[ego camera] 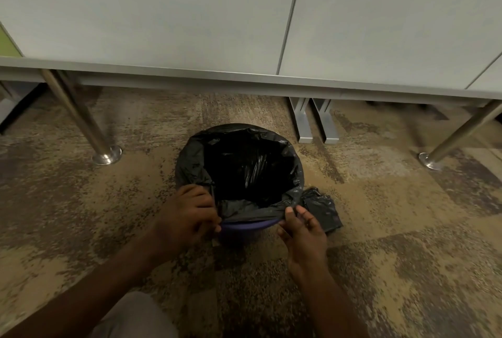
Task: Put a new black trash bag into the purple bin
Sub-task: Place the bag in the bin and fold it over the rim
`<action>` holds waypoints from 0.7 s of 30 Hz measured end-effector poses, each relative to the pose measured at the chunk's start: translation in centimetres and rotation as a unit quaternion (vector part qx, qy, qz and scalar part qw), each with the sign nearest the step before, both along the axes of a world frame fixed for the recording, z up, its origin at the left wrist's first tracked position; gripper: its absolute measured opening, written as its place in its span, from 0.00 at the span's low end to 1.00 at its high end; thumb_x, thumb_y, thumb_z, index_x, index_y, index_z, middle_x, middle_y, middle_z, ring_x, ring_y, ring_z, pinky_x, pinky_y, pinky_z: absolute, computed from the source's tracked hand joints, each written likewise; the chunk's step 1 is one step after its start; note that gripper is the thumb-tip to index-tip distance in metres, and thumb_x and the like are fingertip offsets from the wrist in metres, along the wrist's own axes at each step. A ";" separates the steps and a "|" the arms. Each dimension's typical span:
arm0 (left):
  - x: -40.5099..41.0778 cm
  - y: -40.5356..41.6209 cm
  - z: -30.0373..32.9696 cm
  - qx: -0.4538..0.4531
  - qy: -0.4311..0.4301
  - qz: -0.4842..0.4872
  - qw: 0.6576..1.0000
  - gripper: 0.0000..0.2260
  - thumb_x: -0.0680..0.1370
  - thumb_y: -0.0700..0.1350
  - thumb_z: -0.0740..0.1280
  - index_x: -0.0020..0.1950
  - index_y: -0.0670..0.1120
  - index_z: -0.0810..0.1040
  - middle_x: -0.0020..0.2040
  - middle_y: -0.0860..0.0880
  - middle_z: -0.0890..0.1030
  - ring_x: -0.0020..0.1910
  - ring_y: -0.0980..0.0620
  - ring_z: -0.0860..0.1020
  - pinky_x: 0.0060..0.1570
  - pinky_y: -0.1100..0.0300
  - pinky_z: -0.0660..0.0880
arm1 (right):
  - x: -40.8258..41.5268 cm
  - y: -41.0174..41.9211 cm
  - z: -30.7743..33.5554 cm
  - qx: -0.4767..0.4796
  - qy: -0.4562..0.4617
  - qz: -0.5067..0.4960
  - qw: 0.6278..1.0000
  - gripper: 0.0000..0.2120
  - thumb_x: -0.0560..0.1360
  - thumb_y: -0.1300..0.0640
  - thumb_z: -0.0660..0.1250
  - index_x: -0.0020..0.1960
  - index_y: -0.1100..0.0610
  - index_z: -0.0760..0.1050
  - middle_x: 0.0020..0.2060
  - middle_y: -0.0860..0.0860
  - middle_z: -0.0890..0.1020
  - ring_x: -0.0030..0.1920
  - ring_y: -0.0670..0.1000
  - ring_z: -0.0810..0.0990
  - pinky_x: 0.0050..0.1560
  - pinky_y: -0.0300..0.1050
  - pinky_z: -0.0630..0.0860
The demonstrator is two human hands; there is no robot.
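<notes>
The purple bin (245,229) stands on the carpet in front of me, only its near rim and wall showing. A black trash bag (244,166) lines it, its mouth folded over the far and side rim. My left hand (187,218) pinches the bag's edge at the near left rim. At the near right rim, my right hand (301,231) grips the bag's edge between thumb and fingers. The bag's near edge lies just above the purple rim between my hands.
A folded bundle of black bags (322,208) lies on the carpet right of the bin. A grey desk (244,77) spans the back, with metal legs at left (81,120) and right (459,136) and grey brackets (312,120) behind the bin.
</notes>
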State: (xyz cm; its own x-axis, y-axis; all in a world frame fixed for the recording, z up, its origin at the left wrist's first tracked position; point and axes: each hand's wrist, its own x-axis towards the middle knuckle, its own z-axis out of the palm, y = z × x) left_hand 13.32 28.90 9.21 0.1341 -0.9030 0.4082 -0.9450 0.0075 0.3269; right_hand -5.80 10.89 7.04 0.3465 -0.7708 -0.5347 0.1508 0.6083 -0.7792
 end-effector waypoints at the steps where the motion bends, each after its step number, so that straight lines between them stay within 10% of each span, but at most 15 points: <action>1: -0.1 0.0 0.1 0.000 -0.009 0.001 1.000 0.10 0.77 0.51 0.70 0.39 0.48 0.87 0.40 0.51 0.83 0.43 0.44 0.82 0.46 0.47 0.78 | -0.1 0.0 -0.1 0.010 -0.002 0.005 1.000 0.08 0.79 0.64 0.72 0.57 0.59 0.79 0.43 0.55 0.84 0.39 0.51 0.82 0.41 0.48 0.79; 21: -3.4 1.1 -0.9 -0.009 -0.236 0.051 0.970 0.15 0.75 0.39 0.61 0.48 0.43 0.88 0.42 0.45 0.85 0.40 0.44 0.83 0.50 0.53 0.67 | -0.9 -0.2 -2.3 0.031 0.000 0.047 0.998 0.05 0.80 0.66 0.68 0.51 0.58 0.81 0.35 0.50 0.87 0.41 0.50 0.84 0.45 0.46 0.79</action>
